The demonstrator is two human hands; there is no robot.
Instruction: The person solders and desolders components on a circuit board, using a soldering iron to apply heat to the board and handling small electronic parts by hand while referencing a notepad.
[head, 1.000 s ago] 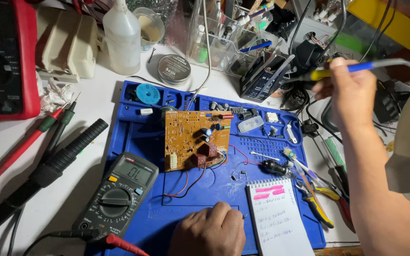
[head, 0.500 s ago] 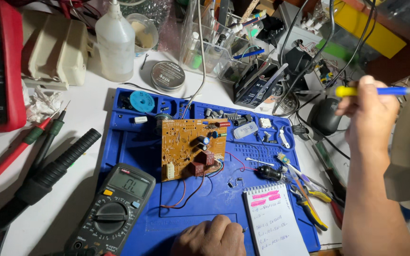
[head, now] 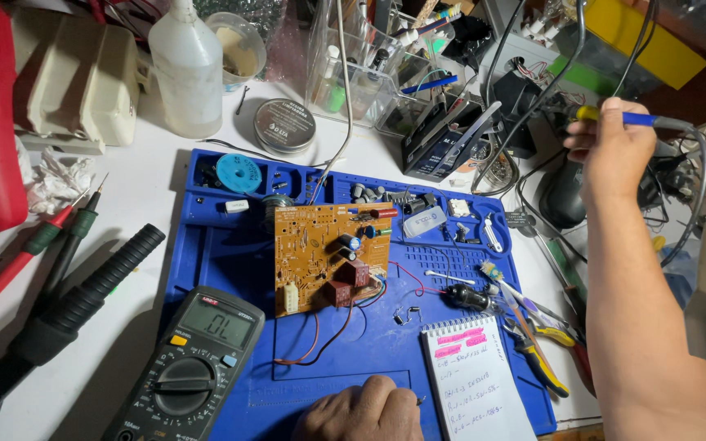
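- A grey-and-black digital multimeter (head: 185, 367) lies at the near-left corner of the blue silicone work mat (head: 230, 261), its display lit; its red and black probes (head: 59, 237) lie unused on the white bench to the left, so no measuring is under way.
- The orange printed circuit board (head: 326, 255) sits flat mid-mat, component side up with red and brown wires trailing off it — no tool touches it.
- The left hand (head: 365, 412) rests loosely curled on the mat's near edge, just beside a small spiral notepad (head: 471, 377); whether it pinches anything I cannot tell.
- The right hand (head: 610, 151) is raised well away from the board at the far right, closed around a blue-and-yellow soldering iron handle (head: 627, 118) — by my judgement, soldering on the board is not in progress.
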